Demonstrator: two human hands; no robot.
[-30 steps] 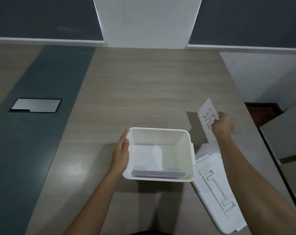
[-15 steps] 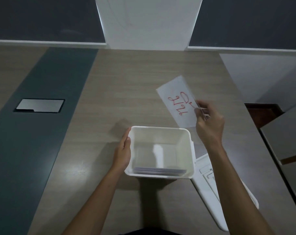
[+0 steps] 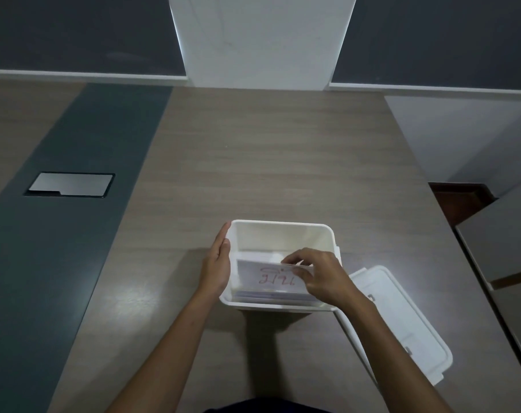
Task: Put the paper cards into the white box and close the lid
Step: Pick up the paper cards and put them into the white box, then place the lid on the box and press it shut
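Head view. The right hand [image 3: 322, 277] reaches into the open white box [image 3: 283, 228] on the counter [image 3: 268, 159]; its grip is a closed pinch of thumb and fingertips [image 3: 286, 259] on the top edge of a paper card [image 3: 271, 277] bearing red handwriting. The card leans nearly upright, its lower edge down inside the box, just below and toward the wearer from the grip. Beneath the grip, against the near wall of the box, lies a stack of cards [image 3: 271, 294] already placed. The left hand [image 3: 219, 265] is flat and open, fingers extended, its palm pressed against the outer left wall of the box, opposite the grip; it holds nothing and appears to steady the box. The lid [image 3: 402, 317] lies separate on the counter, to the right of the grip and nearer the wearer, one corner passing under the right forearm. No further loose cards show on the counter, though the arm hides part of it.

Step in hand, as judged: the card is being lowered onto the stack, so the loading stage seems close to complete. The next move calls for releasing the pinch so the card drops flat, withdrawing the hand clear of the rim, then taking up the lid and seating it squarely on the box
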